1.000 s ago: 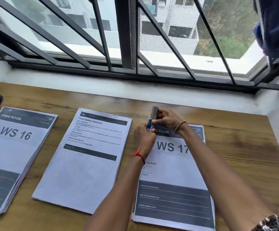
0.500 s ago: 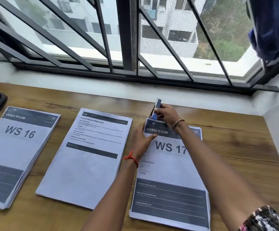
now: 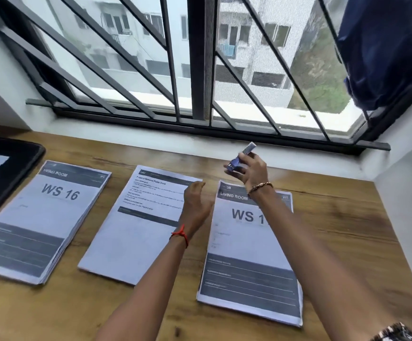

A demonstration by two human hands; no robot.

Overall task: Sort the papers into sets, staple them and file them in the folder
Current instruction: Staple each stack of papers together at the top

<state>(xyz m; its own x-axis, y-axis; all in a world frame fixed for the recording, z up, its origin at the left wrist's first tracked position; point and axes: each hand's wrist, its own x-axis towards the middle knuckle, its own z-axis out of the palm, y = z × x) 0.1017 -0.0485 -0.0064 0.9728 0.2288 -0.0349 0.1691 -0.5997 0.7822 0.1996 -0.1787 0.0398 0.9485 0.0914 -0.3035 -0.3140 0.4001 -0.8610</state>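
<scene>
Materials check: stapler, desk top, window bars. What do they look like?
stapler: blue body, probably plastic; silvery top arm, likely metal by its glint.
desk top: wood or wood-look laminate, with visible grain and a matte finish.
window bars: likely painted metal, dark grey and matte.

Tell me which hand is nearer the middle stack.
Left. The left hand is over the right edge of the middle stack; the right hand, gripping the stapler, is above the rightmost set.

Wooden table (image 3: 347, 230) sitting against white wall (image 3: 126, 134) under window (image 3: 261, 70); dark metal grille (image 3: 200, 57) spanning it, daylight coming in, navy cloth (image 3: 384, 45) hanging above far-right corner.
</scene>
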